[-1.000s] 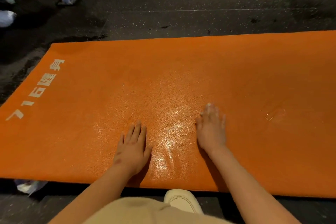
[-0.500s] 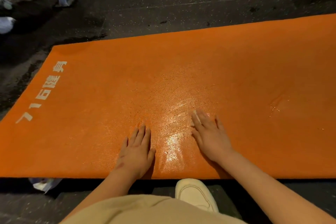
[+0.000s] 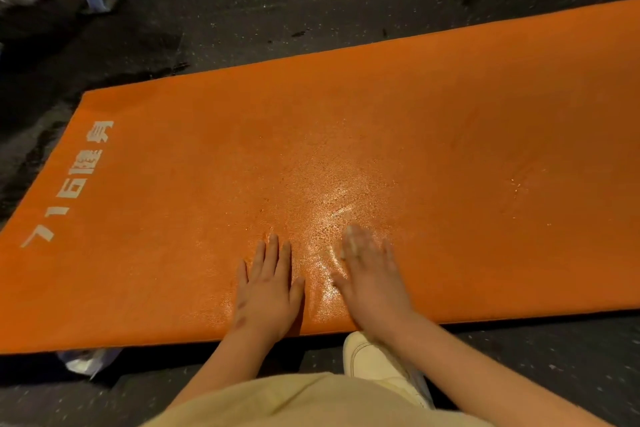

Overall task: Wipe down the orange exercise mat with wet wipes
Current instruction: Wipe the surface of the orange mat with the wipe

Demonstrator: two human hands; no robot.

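Pressed flat on textured orange foam exercise mat (image 3: 415, 121), near its front edge: left hand (image 3: 266, 291), fingers straight; right hand (image 3: 372, 281), straight fingers on blurred white wipe (image 3: 350, 236).

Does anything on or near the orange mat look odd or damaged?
A small puckered dent marks the orange textured exercise mat toward its right side. A crumpled whitish wrapper lies at the mat's near left edge, seemingly partly under it.

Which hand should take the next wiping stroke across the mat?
Probably right. The right hand has the white wipe under its fingers beside the wet patch; the left hand lies flat on the mat, with no wipe visible.
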